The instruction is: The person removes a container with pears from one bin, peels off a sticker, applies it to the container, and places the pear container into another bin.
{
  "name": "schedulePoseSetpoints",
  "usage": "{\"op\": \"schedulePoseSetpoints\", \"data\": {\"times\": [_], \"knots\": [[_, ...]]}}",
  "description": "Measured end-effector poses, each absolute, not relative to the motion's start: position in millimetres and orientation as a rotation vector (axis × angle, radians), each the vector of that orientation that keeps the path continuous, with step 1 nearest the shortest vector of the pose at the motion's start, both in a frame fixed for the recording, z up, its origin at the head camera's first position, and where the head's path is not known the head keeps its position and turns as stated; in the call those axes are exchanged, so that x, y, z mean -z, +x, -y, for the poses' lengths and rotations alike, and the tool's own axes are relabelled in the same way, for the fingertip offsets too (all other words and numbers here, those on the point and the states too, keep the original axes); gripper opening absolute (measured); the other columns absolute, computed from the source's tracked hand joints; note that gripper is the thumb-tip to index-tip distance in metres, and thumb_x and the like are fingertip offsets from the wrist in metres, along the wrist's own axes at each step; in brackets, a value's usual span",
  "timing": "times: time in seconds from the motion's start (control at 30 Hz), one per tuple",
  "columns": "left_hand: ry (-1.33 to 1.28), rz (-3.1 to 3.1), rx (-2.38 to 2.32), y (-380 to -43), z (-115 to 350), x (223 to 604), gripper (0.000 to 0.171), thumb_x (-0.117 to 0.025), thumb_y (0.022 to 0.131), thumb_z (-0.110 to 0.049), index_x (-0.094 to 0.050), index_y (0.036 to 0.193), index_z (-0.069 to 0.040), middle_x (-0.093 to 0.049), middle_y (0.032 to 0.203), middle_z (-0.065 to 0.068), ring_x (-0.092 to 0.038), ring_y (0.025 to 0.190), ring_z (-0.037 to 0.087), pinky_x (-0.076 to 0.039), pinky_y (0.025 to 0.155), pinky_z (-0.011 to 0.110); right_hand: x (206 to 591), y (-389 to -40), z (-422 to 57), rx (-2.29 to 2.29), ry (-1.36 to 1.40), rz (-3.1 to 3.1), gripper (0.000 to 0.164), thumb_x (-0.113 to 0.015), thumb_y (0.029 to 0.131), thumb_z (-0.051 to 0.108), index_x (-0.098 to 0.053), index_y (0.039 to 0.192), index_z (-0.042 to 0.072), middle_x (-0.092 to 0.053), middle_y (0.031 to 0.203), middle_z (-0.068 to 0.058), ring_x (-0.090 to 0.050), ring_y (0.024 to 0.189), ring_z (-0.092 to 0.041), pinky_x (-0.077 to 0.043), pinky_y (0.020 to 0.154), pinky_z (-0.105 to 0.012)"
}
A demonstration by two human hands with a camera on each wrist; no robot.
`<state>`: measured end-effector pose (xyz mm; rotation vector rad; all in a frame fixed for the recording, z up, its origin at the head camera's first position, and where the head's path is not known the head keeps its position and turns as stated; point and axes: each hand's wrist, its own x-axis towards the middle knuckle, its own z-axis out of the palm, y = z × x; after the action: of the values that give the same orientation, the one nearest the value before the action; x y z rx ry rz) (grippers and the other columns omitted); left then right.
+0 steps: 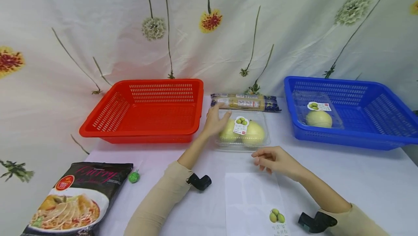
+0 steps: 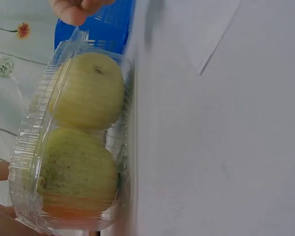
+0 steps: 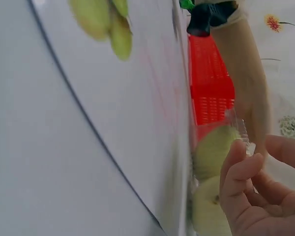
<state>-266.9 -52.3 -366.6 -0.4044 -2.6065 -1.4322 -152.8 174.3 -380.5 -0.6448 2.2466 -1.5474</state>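
Observation:
A clear plastic clamshell box (image 1: 266, 141) with two round, pale yellow-green fruits (image 1: 254, 133) stands near the middle of the table. A label (image 1: 241, 125) picturing green fruits is on its lid. My left hand (image 1: 215, 121) is at the box's left end, thumb and fingers extended around the back corner and overlapping the lid in the head view. Just in front of the box's right corner, my right hand (image 1: 277, 161) hovers with loosely bent fingers and nothing visible in them. Below it lies a white label sheet (image 1: 249, 199) bearing one fruit label (image 1: 277, 219).
Behind the box lies a pack of dry noodles (image 1: 246, 102). A red basket (image 1: 140, 134) stands at the left, a blue basket (image 1: 346, 138) with another fruit box (image 1: 318, 114) at the right. A curry noodle bag (image 1: 75, 203) and a small green ball (image 1: 134, 177) lie front left.

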Motion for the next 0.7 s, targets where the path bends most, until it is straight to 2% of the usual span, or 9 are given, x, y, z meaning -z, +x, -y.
{"op": "schedulePoseSetpoints", "data": {"times": [0.13, 0.27, 0.53, 0.7], "knots": [[-0.371, 2.674, 1.492, -283.2, 52.2, 367.1, 0.050, -0.057, 0.092, -0.026, -0.046, 0.133, 0.002, -0.048, 0.135, 0.019, -0.043, 0.126, 0.035, -0.034, 0.104, 0.047, 390.2, -148.0, -164.6, 1.687, -0.512, -2.046, 0.046, -0.052, 0.095, 0.011, -0.041, 0.128, -0.019, -0.062, 0.108, -0.028, -0.063, 0.080, -0.013, -0.052, 0.063, -0.025], [-0.335, 2.731, 1.583, -293.4, 53.7, 366.0, 0.048, -0.061, 0.091, -0.027, -0.051, 0.130, -0.002, -0.054, 0.130, 0.018, -0.051, 0.118, 0.033, -0.042, 0.099, 0.044, 398.0, -147.0, -154.7, 1.810, -0.416, -1.913, 0.056, -0.052, 0.094, 0.013, -0.030, 0.134, -0.021, -0.059, 0.117, -0.030, -0.064, 0.088, -0.013, -0.053, 0.072, -0.026], [-0.355, 2.745, 1.572, -297.9, 54.0, 375.0, 0.042, -0.061, 0.090, -0.029, -0.058, 0.124, -0.004, -0.059, 0.123, 0.015, -0.054, 0.114, 0.030, -0.044, 0.096, 0.041, 398.8, -148.1, -140.0, 1.964, -0.241, -1.806, 0.060, -0.051, 0.095, 0.011, -0.022, 0.139, -0.017, -0.060, 0.118, -0.021, -0.064, 0.091, -0.012, -0.052, 0.075, -0.024], [-0.305, 2.673, 1.665, -295.3, 56.6, 378.5, 0.037, -0.063, 0.090, -0.027, -0.062, 0.117, -0.002, -0.060, 0.123, 0.012, -0.058, 0.110, 0.028, -0.047, 0.092, 0.039, 389.9, -149.5, -134.5, 2.073, -0.083, -1.769, 0.059, -0.053, 0.093, 0.010, -0.024, 0.138, -0.014, -0.062, 0.112, -0.015, -0.064, 0.089, -0.011, -0.051, 0.074, -0.022]]}}
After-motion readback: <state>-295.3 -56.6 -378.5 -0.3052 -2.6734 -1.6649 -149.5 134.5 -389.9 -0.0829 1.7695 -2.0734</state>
